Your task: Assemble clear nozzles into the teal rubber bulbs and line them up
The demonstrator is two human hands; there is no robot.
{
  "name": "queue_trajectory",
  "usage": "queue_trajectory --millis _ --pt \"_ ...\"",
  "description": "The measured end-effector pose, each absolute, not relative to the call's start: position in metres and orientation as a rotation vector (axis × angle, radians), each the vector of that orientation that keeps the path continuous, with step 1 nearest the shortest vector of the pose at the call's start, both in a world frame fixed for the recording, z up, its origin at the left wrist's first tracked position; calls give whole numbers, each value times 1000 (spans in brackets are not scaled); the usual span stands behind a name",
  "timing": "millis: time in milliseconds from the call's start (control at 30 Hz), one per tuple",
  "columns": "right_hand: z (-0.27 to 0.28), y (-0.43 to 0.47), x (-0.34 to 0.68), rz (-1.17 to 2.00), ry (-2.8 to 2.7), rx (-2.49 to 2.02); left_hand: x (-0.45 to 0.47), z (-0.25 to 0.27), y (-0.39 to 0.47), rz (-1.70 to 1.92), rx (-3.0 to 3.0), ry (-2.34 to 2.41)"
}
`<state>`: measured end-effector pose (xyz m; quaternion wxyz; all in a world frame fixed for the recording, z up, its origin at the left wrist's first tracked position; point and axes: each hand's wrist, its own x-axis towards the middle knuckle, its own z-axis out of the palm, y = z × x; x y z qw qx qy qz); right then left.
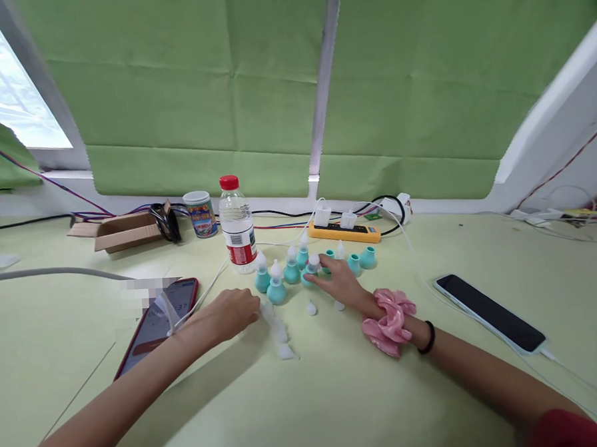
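Note:
My right hand [344,282] pinches a small teal squeeze bulb [307,277] with a whitish translucent top, thumb and finger on either side. To its left stand several teal bulbs fitted with pointed clear nozzles, such as the front bulb [277,291]. Open-necked teal bulbs [367,258] stand at the right, beyond my fingers. My left hand [236,313] is closed, knuckles up, beside a row of translucent nozzle pieces [274,323] on the table; its fingertips are hidden. A loose nozzle [311,308] lies in front of the bulbs.
Behind the bulbs are a red-capped bottle [239,230], a can [201,215] and a yellow power strip [344,232] with cables. An open cardboard box [129,232] stands at back left. A red-edged phone [158,317] lies under my left forearm; another phone [490,312] lies at right.

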<state>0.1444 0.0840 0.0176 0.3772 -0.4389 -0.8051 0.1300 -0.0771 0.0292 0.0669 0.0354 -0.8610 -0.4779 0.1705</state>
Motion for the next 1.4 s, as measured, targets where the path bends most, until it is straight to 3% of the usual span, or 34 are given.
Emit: queue_trajectory --millis 367,567,767,1133,1400 --pt "14 84 146 372 -2067 -1183 -80 58 35 318 -2874 -1387" --pt "15 50 151 71 -1864 -1021 -91 68 35 280 -2889 -1561" --pt "15 10 125 39 -2492 -645 -87 67 30 398 -2951 -1521" --pt "13 15 125 -72 -2767 -848 -74 65 22 189 -3008 -1380" --pt "-6 14 145 64 -2526 -900 -63 61 23 86 -2882 -1297"
